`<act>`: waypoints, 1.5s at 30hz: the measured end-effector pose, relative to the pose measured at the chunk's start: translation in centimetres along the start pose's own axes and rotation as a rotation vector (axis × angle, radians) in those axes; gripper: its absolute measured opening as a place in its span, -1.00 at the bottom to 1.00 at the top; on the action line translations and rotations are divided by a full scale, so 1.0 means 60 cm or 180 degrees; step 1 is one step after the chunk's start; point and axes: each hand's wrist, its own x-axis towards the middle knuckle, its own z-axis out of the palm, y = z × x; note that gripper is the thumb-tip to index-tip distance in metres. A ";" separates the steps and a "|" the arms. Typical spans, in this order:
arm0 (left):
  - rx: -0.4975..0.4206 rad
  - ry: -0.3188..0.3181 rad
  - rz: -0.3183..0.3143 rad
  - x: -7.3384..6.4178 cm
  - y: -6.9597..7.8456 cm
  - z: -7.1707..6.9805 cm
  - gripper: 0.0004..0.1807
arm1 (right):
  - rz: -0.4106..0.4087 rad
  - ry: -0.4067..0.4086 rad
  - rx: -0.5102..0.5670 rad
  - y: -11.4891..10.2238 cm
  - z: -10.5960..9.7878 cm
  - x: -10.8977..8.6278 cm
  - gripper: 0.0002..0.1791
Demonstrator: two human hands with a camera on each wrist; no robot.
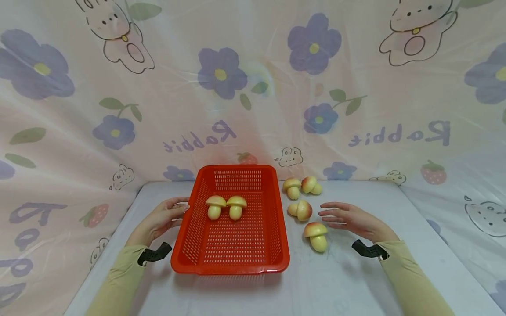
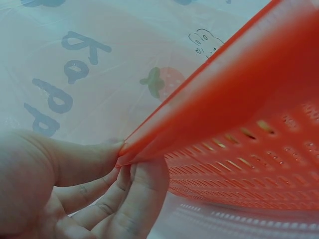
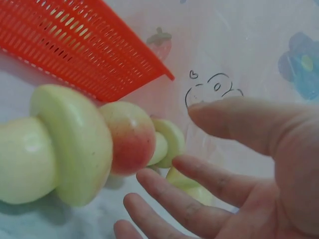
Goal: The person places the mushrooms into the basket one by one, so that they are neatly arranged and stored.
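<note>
A red perforated plastic basket [image 1: 237, 268] stands on the table, its left rim pinched between the thumb and fingers of my left hand [image 1: 164, 217]. In the left wrist view the thumb lies over the rim [image 2: 164, 119], with fingers below it. Two toy mushrooms, a left one [image 1: 215, 207] and a right one [image 1: 236, 207], are inside the basket. My right hand [image 1: 352, 219] is held with fingers apart, holding nothing. Nearest to it are a mushroom lying on its side [image 1: 302, 210] and a red-capped mushroom [image 1: 316, 236].
Two more mushrooms, one beside the basket's far right corner [image 1: 292, 188] and one tipped over [image 1: 311, 185], lie near the back edge of the white table [image 1: 336, 285]. A printed curtain [image 1: 253, 118] hangs behind and along the sides.
</note>
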 end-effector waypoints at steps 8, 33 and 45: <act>-0.0012 -0.0006 0.0016 0.000 0.001 0.000 -0.39 | 0.0106 -0.0020 -0.0073 0.024 0.000 0.007 -0.42; 0.0043 0.0001 -0.0028 0.001 0.001 0.000 -0.38 | 0.0283 -0.0158 -0.0253 0.028 0.025 0.015 -0.36; 0.0031 -0.0005 -0.0030 0.001 0.001 -0.001 -0.38 | 0.0240 -0.0185 -0.0328 0.031 0.034 0.012 -0.35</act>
